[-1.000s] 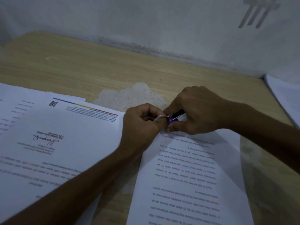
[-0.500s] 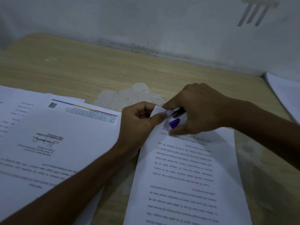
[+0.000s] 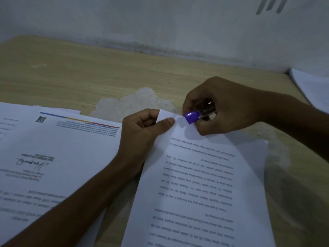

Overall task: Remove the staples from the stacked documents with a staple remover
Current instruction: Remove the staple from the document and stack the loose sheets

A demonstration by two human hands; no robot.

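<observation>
Wooden desk (image 3: 89,73): one pale, light-grained top; we see it run back to a grey-white plastered wall (image 3: 160,24).
Worn patch (image 3: 135,104): one grey, rough-edged area where the desk surface has peeled, just beyond the hands.
Paper piles: we count three, all white sheets; the print on the two nearer ones reads upside down to us.
Middle document (image 3: 204,184): white sheets of black paragraph text lying on the desk in front of us, with the far left corner lifted off the surface.
Left pile (image 3: 62,148): white sheets topped by a page with one blue, yellow and red stripe, one small square code and one handwritten signature. Further sheet edges show beneath it, and the left forearm lies across it.
Right pile (image 3: 313,88): white sheets at the right edge of the view, well apart from the hands and only partly seen.
Hands: we count two, both bare.
Left hand (image 3: 140,132): fingers curled, with the thumb and forefinger pinching the lifted corner of the middle document.
Right hand (image 3: 227,107): fingers curled tightly round the staple remover, gripping it.
Staple remover (image 3: 192,116): one small tool with a purple plastic tip and a dark, shiny body. The tip points left, just beside the lifted corner and the left thumb. We cannot tell whether it touches the paper.
</observation>
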